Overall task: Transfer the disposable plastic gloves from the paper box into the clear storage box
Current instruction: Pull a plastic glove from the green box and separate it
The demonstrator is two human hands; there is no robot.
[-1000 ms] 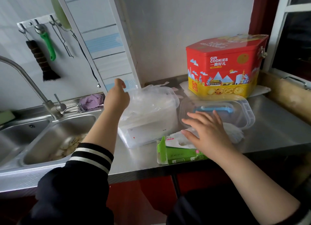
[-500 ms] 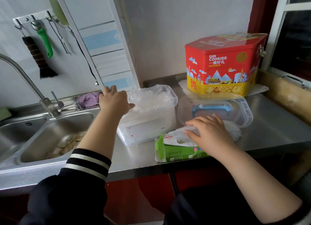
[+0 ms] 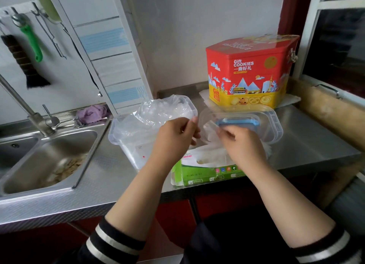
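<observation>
Clear plastic glove [image 3: 210,134] hangs stretched between both hands above the green paper box [image 3: 205,170]: left hand [image 3: 175,139] and right hand [image 3: 242,143] each pinch an edge. More gloves [image 3: 158,113] fill the clear box [image 3: 122,137], just left

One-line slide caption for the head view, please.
Both hands, left and right, pinch a thin clear plastic glove above the green paper box, beside the glove-filled clear storage box.

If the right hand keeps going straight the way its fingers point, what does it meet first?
Probably the clear lid with the blue handle, just beyond the right hand, which pinches a thin glove. Depth is unclear.
</observation>
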